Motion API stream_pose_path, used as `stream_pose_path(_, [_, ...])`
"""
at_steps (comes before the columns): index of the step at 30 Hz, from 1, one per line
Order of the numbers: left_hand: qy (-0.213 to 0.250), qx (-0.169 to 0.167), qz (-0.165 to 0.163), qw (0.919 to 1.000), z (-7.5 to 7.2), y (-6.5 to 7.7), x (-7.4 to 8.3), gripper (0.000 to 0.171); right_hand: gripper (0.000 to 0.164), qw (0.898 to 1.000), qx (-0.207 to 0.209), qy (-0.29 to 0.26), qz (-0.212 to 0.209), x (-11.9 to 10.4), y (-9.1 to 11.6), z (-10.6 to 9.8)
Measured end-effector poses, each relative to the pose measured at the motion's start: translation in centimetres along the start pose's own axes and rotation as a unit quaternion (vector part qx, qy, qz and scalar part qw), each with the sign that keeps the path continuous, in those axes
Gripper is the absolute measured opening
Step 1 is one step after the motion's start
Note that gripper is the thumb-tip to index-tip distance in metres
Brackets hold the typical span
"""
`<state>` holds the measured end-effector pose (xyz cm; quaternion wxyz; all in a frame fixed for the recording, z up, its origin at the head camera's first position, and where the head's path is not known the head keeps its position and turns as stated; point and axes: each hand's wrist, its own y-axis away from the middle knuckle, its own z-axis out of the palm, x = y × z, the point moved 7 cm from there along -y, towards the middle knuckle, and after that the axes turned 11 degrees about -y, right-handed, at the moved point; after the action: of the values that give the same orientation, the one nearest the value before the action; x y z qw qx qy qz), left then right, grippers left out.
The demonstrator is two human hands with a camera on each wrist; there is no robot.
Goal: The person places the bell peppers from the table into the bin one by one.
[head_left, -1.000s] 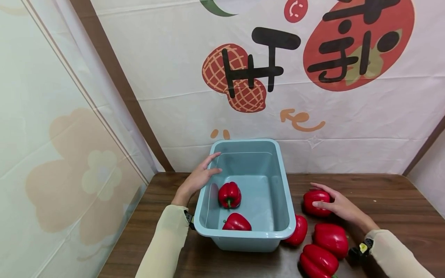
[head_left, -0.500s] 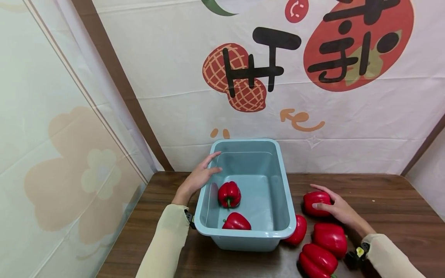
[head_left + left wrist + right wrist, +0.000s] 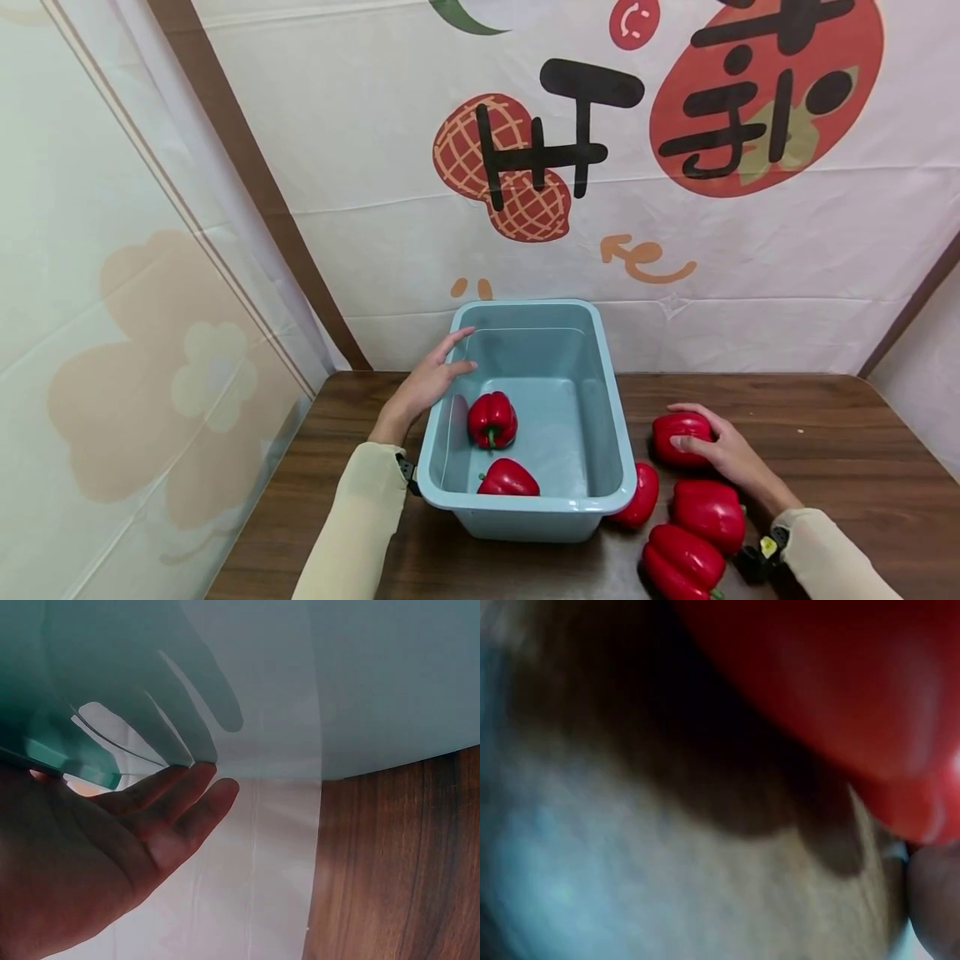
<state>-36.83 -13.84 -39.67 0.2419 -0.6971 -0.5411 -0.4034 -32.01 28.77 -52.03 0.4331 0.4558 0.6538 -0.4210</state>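
The right hand [image 3: 726,446] grasps a plump, glossy, deep-red bell pepper [image 3: 677,427] on the brown table [image 3: 840,425]; the left hand [image 3: 425,382] holds the rim of the blue tub [image 3: 528,526].

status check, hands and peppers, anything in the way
Left hand touching tub. Right hand gripping red pepper outside tub. Two other peppers inside. Tub wall between gripped pepper and interior.

Fingers [image 3: 212,801] against the tub [image 3: 390,682]
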Motion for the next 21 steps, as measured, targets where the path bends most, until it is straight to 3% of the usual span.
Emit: stream_pose_path(21, [0.008, 0.006, 0.004, 0.9999, 0.0, 0.0, 0.05, 0.06, 0.048, 1.0, 0.009, 0.01, -0.017, -0.36, 0.16, 0.05])
